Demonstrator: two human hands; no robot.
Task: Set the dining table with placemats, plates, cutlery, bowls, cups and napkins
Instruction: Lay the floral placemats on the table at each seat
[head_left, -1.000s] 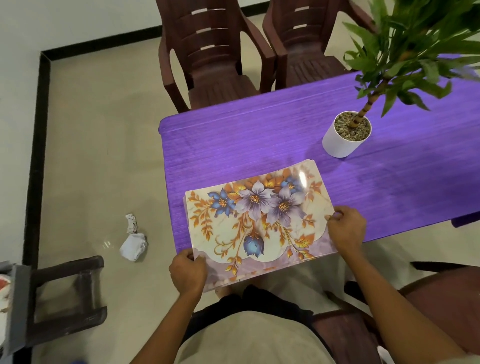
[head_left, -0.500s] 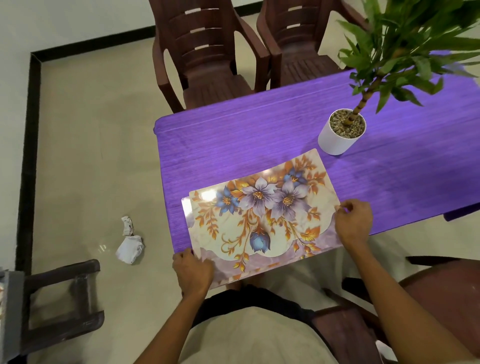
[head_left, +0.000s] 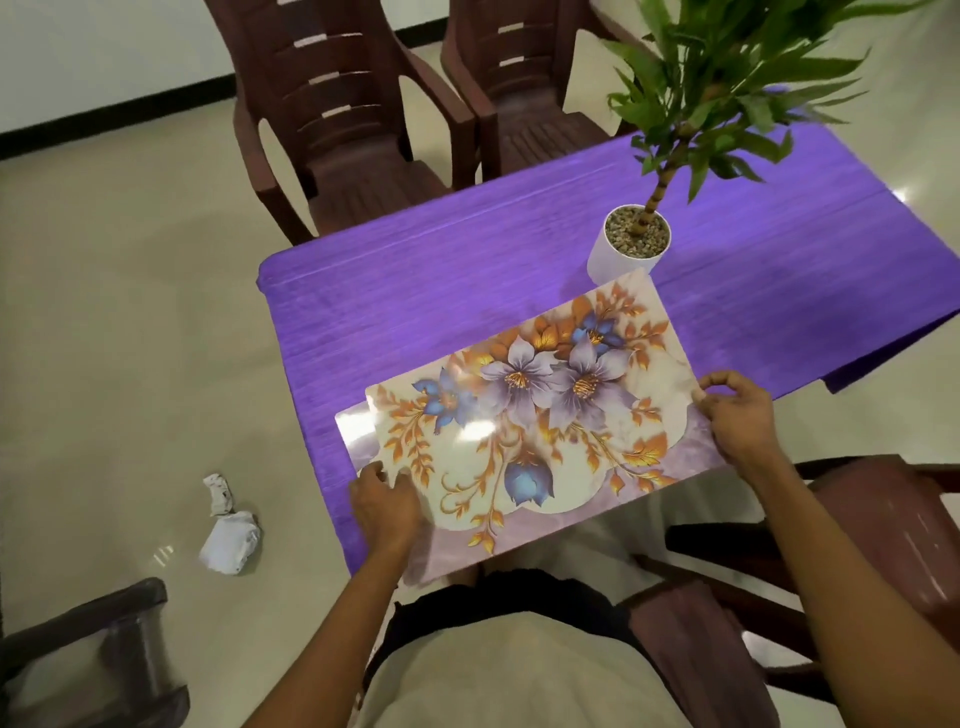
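Two hands (head_left: 561, 457) hold glossy floral placemats (head_left: 530, 426), purple-and-orange blooms.

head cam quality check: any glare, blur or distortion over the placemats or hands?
Head view: bright glare patch on the glossy top placemat near its centre, another on the lower mat's exposed left edge; plant leaves soft and smeared; wide-angle bending toward the frame edges; left hand and right hand reasonably sharp.

Hands (head_left: 561, 467) on floral placemats (head_left: 524, 431)
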